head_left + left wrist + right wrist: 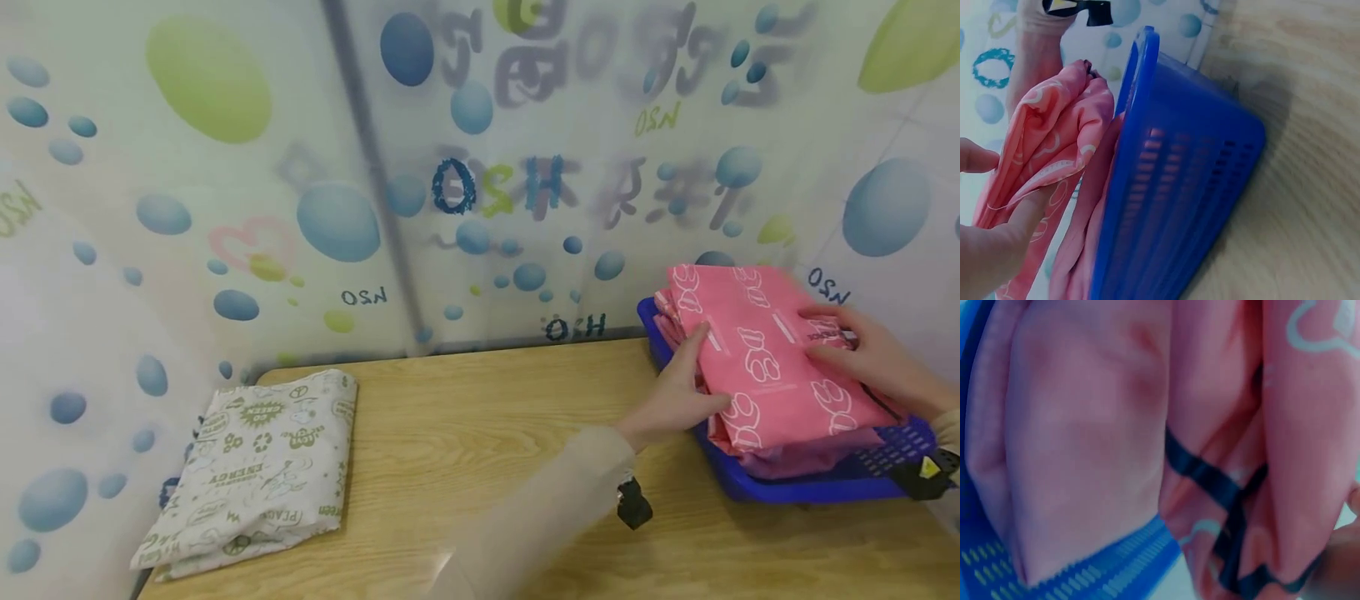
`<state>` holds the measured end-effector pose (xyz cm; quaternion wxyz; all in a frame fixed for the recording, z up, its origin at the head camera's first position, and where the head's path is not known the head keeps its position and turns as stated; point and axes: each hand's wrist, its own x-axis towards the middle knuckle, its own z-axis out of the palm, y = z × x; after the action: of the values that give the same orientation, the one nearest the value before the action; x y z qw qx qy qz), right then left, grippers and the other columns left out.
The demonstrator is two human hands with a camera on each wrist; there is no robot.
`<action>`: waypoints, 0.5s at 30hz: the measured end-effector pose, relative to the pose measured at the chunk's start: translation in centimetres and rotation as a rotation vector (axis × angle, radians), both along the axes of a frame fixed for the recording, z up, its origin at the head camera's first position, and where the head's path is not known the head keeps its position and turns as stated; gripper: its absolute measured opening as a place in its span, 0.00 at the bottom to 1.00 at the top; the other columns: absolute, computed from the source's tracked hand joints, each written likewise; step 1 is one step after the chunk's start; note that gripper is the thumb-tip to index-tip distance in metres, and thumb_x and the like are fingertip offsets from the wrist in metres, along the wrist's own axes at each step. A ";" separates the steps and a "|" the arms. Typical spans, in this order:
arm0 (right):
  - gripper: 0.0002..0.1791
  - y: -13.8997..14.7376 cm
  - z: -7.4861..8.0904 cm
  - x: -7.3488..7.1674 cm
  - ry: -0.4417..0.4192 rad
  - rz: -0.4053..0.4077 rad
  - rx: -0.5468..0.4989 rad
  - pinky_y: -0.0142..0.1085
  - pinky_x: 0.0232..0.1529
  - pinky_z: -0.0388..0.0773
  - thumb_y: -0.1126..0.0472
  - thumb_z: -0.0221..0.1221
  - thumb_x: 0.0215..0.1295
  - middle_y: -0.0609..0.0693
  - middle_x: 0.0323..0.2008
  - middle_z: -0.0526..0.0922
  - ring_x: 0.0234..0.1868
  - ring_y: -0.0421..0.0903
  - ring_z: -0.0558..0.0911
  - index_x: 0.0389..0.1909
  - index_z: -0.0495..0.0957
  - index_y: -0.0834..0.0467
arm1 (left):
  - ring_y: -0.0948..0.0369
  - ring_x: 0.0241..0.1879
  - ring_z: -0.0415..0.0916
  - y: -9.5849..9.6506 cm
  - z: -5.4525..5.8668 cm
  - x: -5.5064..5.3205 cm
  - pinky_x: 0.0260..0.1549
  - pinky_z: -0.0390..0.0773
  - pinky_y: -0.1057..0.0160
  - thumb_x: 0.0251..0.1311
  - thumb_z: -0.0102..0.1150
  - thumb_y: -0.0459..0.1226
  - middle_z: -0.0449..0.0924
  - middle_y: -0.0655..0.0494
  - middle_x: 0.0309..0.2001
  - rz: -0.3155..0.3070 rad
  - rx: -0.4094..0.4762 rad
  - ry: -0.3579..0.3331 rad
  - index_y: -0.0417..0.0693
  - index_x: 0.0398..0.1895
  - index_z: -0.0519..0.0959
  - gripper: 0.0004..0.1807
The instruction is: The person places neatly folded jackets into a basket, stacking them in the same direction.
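A folded pink cloth with white bear outlines is held over a blue basket. My left hand grips its left edge, and the left wrist view shows the thumb on one face and fingers tucked under the fold. At the opposite edge, my right hand holds the cloth; some of its fingers are hidden. Dark edging or a strap crosses the cloth's folds in the right wrist view. More pink fabric lies beneath it in the basket.
A folded white cloth with green print lies at the left end of the wooden table. Behind the table hangs a pale curtain-like sheet with blue and green dots. The basket stands near the table's right side.
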<state>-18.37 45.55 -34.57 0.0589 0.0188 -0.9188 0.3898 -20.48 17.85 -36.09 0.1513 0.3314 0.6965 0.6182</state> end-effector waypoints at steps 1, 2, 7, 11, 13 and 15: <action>0.28 0.4 0.0 0.0 -0.014 -0.009 0.006 0.37 0.23 0.79 0.55 0.55 0.70 0.72 0.54 0.60 0.26 0.41 0.76 0.66 0.55 0.35 | 0.70 0.66 0.52 0.6 -0.1 0.1 0.57 0.61 0.73 0.54 0.62 0.24 0.49 0.61 0.72 0.005 -0.001 0.014 0.51 0.77 0.45 0.51; 0.28 0.9 -0.1 -0.1 -0.027 -0.016 0.013 0.37 0.23 0.79 0.54 0.55 0.70 0.73 0.54 0.59 0.26 0.42 0.76 0.65 0.54 0.33 | 0.70 0.65 0.53 1.2 -0.2 0.2 0.57 0.61 0.73 0.53 0.62 0.24 0.50 0.61 0.72 0.014 -0.006 0.031 0.50 0.77 0.45 0.51; 0.29 2.7 -0.3 -0.1 -0.082 -0.055 0.065 0.37 0.24 0.79 0.51 0.55 0.69 0.76 0.55 0.56 0.29 0.47 0.76 0.66 0.55 0.42 | 0.70 0.64 0.54 3.6 -0.8 0.7 0.58 0.60 0.74 0.50 0.64 0.25 0.54 0.59 0.70 0.052 -0.032 0.089 0.47 0.76 0.46 0.52; 0.38 3.6 -0.2 0.3 -0.153 -0.063 0.106 0.39 0.26 0.79 0.50 0.54 0.70 0.78 0.54 0.56 0.35 0.58 0.75 0.67 0.46 0.65 | 0.71 0.63 0.56 4.8 -1.2 1.1 0.56 0.62 0.74 0.51 0.64 0.25 0.55 0.61 0.70 0.062 -0.019 0.035 0.49 0.76 0.48 0.51; 0.41 4.1 -0.2 0.3 -0.182 -0.073 0.126 0.40 0.28 0.79 0.49 0.54 0.70 0.79 0.54 0.55 0.38 0.62 0.73 0.67 0.43 0.69 | 0.72 0.62 0.58 5.3 -1.4 1.3 0.55 0.63 0.74 0.51 0.64 0.26 0.55 0.63 0.70 0.074 -0.018 0.020 0.51 0.76 0.49 0.50; 0.43 4.7 -0.3 0.4 -0.200 -0.088 0.140 0.42 0.29 0.80 0.49 0.55 0.69 0.79 0.55 0.54 0.39 0.64 0.73 0.67 0.42 0.69 | 0.73 0.61 0.59 5.9 -1.6 1.4 0.54 0.64 0.74 0.51 0.64 0.26 0.56 0.64 0.69 0.079 -0.016 0.016 0.51 0.76 0.49 0.50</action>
<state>-17.99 50.22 -34.85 -0.0174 -0.0567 -0.9449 0.3219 -19.06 23.73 -37.64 0.1237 0.3075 0.7152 0.6153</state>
